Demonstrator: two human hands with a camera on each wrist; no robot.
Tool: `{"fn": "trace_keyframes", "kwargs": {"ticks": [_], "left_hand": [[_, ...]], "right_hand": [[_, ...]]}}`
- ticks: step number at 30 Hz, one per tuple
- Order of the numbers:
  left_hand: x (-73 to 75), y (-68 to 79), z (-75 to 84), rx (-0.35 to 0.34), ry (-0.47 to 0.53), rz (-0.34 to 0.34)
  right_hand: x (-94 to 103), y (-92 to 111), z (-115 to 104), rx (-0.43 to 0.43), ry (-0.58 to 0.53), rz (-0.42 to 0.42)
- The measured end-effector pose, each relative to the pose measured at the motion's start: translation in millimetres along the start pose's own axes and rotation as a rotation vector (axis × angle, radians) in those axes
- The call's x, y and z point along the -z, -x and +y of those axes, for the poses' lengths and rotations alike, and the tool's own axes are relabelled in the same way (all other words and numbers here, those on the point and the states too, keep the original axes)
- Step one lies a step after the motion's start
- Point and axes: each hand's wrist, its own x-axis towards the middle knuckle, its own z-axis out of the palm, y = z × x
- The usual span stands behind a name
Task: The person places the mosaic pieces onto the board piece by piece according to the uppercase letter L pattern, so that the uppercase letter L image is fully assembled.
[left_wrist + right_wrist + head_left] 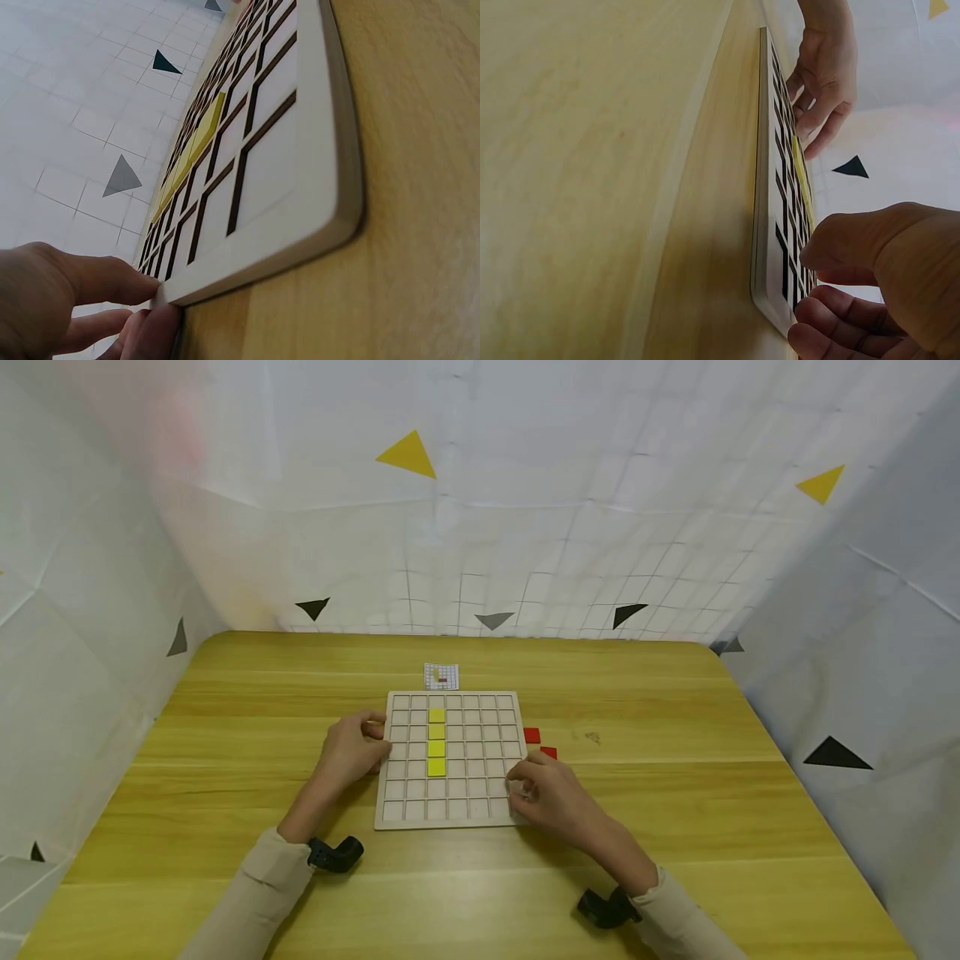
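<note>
A pale wooden grid board (450,823) lies flat between a person's left hand (352,747), touching its edge, and right hand (553,795), at its opposite side. Four yellow tiles (437,748) line one column nearer the left hand; two red tiles (532,735) lie just beyond the right hand.

Both arms in beige sleeves (258,885) reach forward, slanting inward; wrists (303,812) bare. Left hand (352,746): fingers bent, two digit tips close together. Right hand (553,795): fingers curled, gap beside thumb. Hands well apart.
</note>
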Motion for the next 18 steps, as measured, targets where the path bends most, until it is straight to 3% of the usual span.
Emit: {"fn": "trace_keyframes", "kwargs": {"ticks": [18], "left_hand": [[-0.8,-1.1,-1.5,0.006,-0.004,0.002]], "right_hand": [[11.6,14.3,18.1,-0.062,0.034,0.036]]}}
